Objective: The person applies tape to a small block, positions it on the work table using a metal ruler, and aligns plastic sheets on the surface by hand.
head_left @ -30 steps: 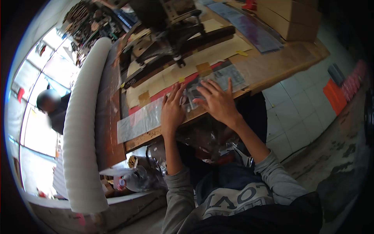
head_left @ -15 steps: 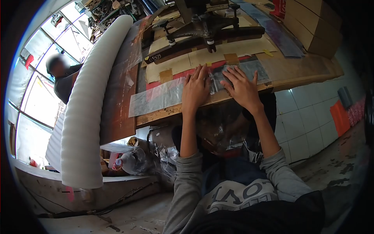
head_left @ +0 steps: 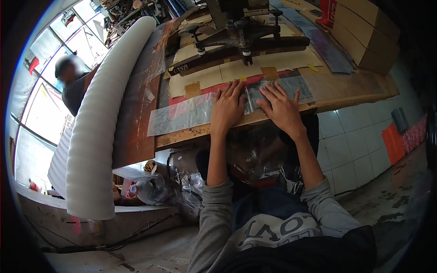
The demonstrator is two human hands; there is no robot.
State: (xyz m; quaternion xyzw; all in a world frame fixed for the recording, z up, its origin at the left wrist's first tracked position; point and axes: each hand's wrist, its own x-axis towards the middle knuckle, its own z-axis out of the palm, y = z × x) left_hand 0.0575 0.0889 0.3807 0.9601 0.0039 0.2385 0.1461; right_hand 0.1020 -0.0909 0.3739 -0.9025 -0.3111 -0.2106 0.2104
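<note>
Left hand [head_left: 227, 109] and right hand [head_left: 284, 110] partly hide clear film [head_left: 184, 110].

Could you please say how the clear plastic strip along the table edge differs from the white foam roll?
The clear plastic strip lies flat and see-through; the white foam roll is cylindrical and opaque. The strip passes under the left hand; the roll lies farther left. Both are long.
</note>
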